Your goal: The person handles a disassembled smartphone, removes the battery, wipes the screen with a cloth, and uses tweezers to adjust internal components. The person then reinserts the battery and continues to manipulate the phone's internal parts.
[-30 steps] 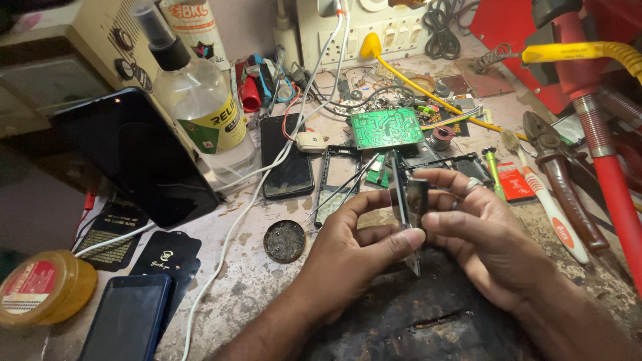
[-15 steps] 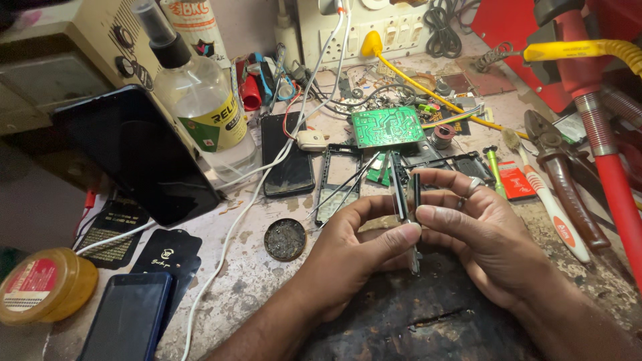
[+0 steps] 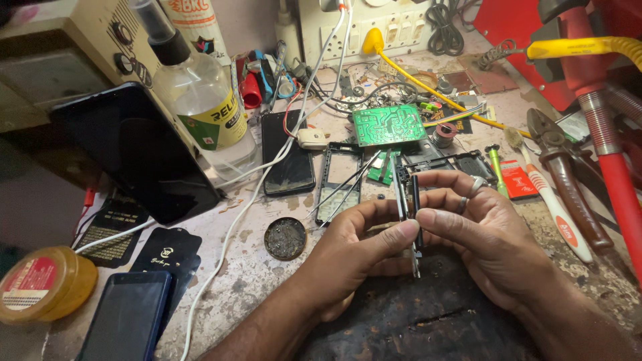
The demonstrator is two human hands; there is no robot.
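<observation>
Both hands' fingers, left hand and right hand, pinching a thin, dark, edge-on phone frame.

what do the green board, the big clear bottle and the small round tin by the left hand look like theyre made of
Green board: likely fibreglass laminate with a glossy coating, showing pale traces. Clear bottle: see-through, glass or plastic, cannot tell which. Round tin: probably thin metal, with a dull, grimy rim.

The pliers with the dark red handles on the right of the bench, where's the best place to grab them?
Probably by the two handles, coming from above at the near end. The pliers lie flat, jaws pointing away, and the handles are long, exposed and spread slightly apart.
</observation>
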